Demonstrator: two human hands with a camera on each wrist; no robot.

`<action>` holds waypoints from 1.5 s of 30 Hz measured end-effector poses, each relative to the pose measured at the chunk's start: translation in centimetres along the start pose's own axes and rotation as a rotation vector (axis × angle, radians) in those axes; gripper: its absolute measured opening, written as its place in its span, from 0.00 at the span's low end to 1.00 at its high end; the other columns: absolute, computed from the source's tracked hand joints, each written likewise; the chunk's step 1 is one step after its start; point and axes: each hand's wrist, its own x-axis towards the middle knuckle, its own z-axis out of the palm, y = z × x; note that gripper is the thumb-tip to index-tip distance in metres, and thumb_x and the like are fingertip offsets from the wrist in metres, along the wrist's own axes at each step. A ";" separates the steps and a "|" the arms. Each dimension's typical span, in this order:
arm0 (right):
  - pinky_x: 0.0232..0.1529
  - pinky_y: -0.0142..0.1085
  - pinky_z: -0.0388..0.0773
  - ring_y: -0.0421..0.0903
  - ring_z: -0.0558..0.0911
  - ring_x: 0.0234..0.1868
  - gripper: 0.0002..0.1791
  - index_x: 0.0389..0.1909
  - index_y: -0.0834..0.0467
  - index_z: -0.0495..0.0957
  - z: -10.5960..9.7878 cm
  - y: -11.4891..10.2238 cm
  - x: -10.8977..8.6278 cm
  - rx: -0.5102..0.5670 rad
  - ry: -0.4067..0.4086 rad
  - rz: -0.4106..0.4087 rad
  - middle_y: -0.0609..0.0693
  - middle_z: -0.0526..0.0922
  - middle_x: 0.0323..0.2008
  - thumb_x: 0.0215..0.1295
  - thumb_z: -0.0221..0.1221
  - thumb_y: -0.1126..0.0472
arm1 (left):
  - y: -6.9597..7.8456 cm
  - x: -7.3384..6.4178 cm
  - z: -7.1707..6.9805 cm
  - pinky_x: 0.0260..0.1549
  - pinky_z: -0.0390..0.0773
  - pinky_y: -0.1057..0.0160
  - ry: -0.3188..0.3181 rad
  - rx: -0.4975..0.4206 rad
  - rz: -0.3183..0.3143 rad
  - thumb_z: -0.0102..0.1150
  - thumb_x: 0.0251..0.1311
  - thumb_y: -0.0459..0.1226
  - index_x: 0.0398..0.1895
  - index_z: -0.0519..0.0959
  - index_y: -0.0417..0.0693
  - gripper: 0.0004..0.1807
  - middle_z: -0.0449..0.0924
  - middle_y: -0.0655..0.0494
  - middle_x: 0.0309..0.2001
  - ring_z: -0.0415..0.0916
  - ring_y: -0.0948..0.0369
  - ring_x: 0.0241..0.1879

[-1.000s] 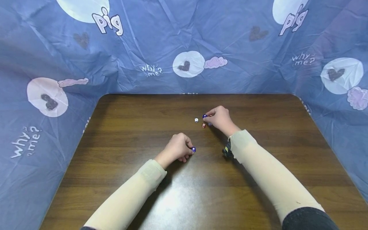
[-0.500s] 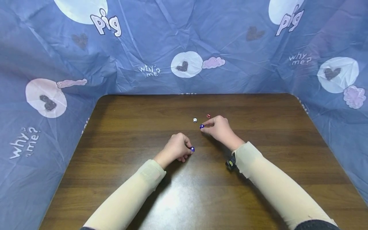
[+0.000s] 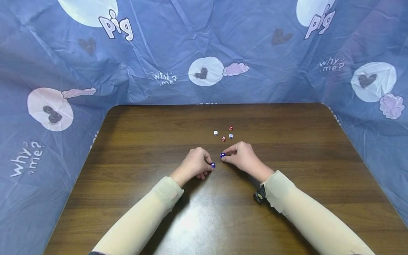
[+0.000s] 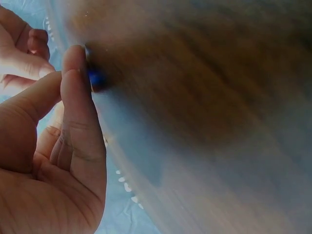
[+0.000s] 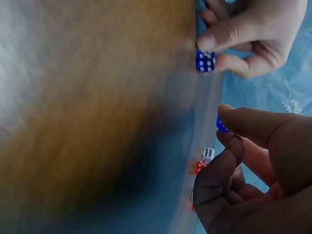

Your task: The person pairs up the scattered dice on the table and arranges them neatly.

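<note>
I note right hand (image 3: pixel 244 156) pinching one blue die (image 3: pixel 222 155) just beyond, rightward of another blue die (image 3: pixel 213 165) left hand (image 3: pixel 195 163) pinches.

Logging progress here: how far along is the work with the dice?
Looks done: grasping, with one blue die pinched by the left hand and a second blue die by the right hand. In hand: these two, held close but apart. Probably remaining: bringing them together, then perhaps matching the two red dice and two pale dice, which lie loose on the table, neither hand touching them.
</note>
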 end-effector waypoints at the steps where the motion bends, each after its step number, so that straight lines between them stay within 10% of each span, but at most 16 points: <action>1: 0.19 0.34 0.70 0.39 0.73 0.19 0.08 0.37 0.54 0.91 0.1 -0.1 -0.2 0.002 -0.008 -0.003 0.42 0.78 0.15 0.58 0.75 0.57 | 0.0 0.0 0.0 0.12 0.83 0.59 0.000 -0.001 -0.002 0.73 0.57 0.27 0.24 0.83 0.43 0.08 0.81 0.46 0.16 0.81 0.53 0.14; 45: 0.17 0.30 0.69 0.38 0.74 0.18 0.07 0.37 0.57 0.90 2.4 -0.9 -1.4 -0.029 -0.093 -0.099 0.41 0.78 0.17 0.58 0.74 0.63 | 0.1 0.0 -0.2 0.13 0.83 0.60 -0.003 0.009 0.002 0.74 0.55 0.26 0.25 0.84 0.41 0.07 0.82 0.46 0.17 0.82 0.53 0.15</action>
